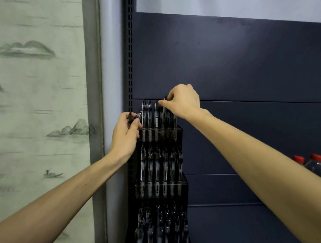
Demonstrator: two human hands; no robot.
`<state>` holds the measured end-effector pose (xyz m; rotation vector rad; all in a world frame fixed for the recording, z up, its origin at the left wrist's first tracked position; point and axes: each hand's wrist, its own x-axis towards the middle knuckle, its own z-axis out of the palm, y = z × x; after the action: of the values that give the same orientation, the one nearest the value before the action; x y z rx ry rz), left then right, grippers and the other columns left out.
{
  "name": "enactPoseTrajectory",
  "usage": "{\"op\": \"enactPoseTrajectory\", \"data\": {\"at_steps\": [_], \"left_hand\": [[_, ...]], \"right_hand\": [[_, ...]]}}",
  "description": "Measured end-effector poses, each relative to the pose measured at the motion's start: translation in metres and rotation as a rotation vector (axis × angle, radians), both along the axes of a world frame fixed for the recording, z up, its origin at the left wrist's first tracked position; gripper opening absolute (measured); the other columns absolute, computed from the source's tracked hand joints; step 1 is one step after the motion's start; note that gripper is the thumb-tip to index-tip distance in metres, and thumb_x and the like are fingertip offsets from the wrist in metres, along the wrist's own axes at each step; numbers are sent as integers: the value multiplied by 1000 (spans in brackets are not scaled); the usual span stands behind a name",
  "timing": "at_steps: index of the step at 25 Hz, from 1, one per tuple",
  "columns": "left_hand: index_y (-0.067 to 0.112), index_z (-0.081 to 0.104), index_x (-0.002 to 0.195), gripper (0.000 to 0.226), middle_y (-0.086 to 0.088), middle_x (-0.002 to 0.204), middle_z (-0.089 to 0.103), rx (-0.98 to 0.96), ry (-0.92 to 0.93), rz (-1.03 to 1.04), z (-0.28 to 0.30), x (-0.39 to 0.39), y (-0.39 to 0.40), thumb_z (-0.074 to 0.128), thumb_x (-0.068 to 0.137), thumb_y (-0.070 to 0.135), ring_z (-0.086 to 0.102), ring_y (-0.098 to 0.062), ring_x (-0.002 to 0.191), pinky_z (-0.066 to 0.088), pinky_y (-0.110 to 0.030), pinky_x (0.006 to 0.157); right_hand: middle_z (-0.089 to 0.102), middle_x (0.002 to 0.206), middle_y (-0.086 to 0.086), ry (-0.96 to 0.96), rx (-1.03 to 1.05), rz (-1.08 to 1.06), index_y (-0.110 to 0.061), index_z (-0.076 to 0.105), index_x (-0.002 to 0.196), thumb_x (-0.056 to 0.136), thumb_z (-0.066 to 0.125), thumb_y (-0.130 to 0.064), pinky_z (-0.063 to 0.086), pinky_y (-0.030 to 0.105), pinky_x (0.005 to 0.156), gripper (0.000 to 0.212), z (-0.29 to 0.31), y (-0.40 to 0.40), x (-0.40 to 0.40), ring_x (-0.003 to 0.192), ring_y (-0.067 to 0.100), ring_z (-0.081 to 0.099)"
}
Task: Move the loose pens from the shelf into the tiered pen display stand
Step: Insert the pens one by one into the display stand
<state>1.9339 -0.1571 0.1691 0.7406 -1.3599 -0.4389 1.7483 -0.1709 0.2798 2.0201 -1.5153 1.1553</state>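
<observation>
A dark tiered pen display stand stands against the left end of a dark blue shelving unit, its three tiers stepping down toward the near edge of the view. Each tier carries a row of upright pens with clear barrels and dark clips.

The right hand reaches over the top, far tier. Its thumb and fingers are curled together and pinch the upper end of a dark pen, which leans slightly and has its lower end down among the top-tier pens, near the right half of that row.

The left hand is at the left side of the top tier, just beside the stand's corner. Its fingers are curled round a small bunch of loose pens, whose tips stick up and to the right out of the fist, close to the leftmost pen in the top row. How many it holds cannot be told.

The middle-tier pens and bottom-tier pens fill their rows.

Left of the shelving is a pale wall hanging painted with misty hills and small boats. At the far right edge, two clear water bottles with red caps show behind the right forearm.
</observation>
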Motion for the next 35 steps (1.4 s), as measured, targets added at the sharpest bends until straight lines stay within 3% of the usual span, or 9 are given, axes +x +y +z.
{"op": "enactPoseTrajectory", "data": {"at_steps": [6,10,14,18,20,23,27,31,35], "left_hand": [[10,53,116,11,-7,95,71,18,118,-74,5,0,5,47,108,6,69,-6,69,55,-20,58],[8,58,112,9,-6,95,77,27,172,-166,14,-3,8,56,104,7,75,-14,78,60,-25,65],[8,63,109,13,-7,94,80,33,170,-212,26,-17,14,69,97,6,77,-17,86,60,-26,69],[6,68,110,18,-9,93,80,24,141,-181,33,-25,15,74,93,11,76,-22,91,61,-34,84],[14,73,102,8,-5,94,80,5,140,-123,35,-20,12,73,95,16,76,-18,91,59,-35,85],[15,78,105,15,-3,96,79,-40,160,-5,33,-10,8,76,93,24,71,-11,85,60,-33,79],[14,79,109,20,0,99,78,-57,168,16,37,-11,6,78,91,21,69,-8,89,59,-33,84],[19,78,101,19,10,86,76,-100,177,1,45,-23,10,84,84,16,67,-3,78,54,-19,81],[24,75,91,17,7,81,72,-109,192,30,47,-27,13,88,80,22,64,-6,74,52,-19,76]], "right_hand": [[58,58,-1,-52,188,36,-8,64,67,90,68,-50,44,31,61,48,-3,2,0,73,23,58],[75,78,-8,-232,-59,234,-22,80,90,96,59,-48,56,33,76,34,-8,26,-2,78,11,68],[77,81,-3,-118,144,415,-27,83,86,89,70,-53,58,42,81,29,-20,35,6,82,14,71],[79,84,-3,-372,194,579,-19,83,87,90,76,-37,58,38,91,19,-12,34,1,90,14,74],[79,82,-3,-544,124,554,-19,81,84,90,75,-38,57,39,94,20,1,27,-13,90,14,74],[77,78,-7,-654,-1,433,-19,77,86,92,72,-37,57,40,95,19,22,12,-40,86,8,72],[75,77,-12,-577,-91,300,-23,71,107,91,73,-39,58,38,89,22,23,0,-38,84,4,71],[75,82,-12,-520,-117,305,-23,69,110,92,71,-41,58,41,88,26,19,-9,-22,87,7,70],[74,85,-13,-407,-138,276,-26,68,108,93,70,-42,58,37,85,23,16,-12,-17,87,6,69]]}}
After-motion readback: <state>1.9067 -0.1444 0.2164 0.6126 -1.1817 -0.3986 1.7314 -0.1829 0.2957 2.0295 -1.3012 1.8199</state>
